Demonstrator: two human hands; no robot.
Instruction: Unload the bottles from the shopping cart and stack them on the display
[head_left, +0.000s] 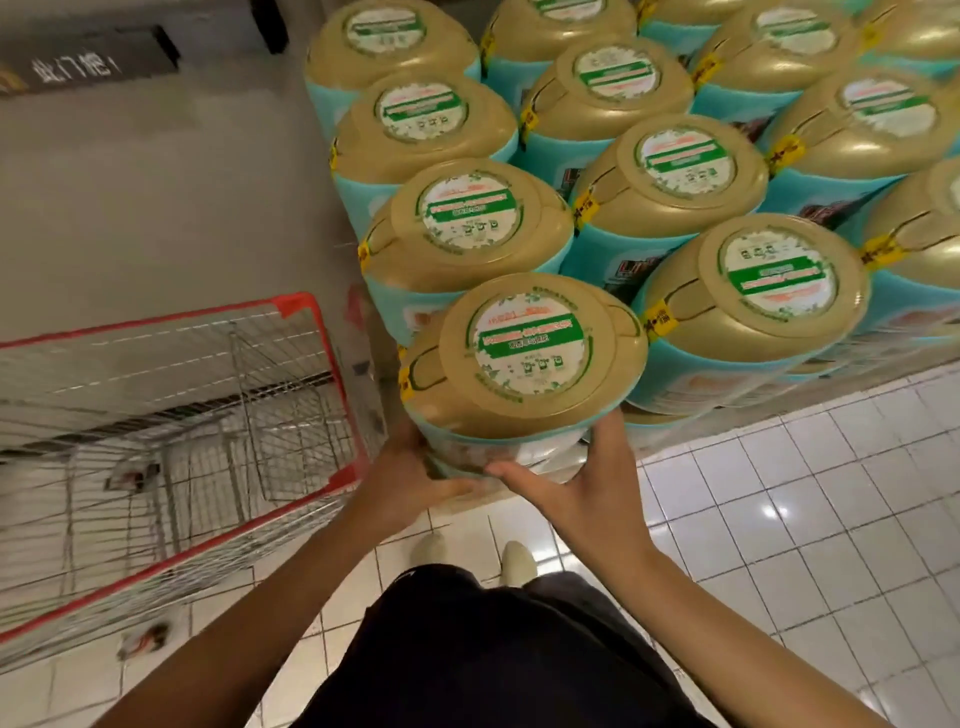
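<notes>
Bottle (524, 358): gold lid, at near corner of display (670, 171).
Left grip (410, 478): clamped on bottle's lower side.
Right grip (587, 493): clamped on same bottle.
Cart (332, 364): left of display.

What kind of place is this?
Most likely a supermarket. A red-rimmed wire shopping cart stands beside a stacked display of identical gold-lidded tins, the left hand and right hand hold another tin, and the floor is white tile.

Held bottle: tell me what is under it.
The bottle hides whatever lies below its base; the left hand and right hand hold its lower wall.
</notes>
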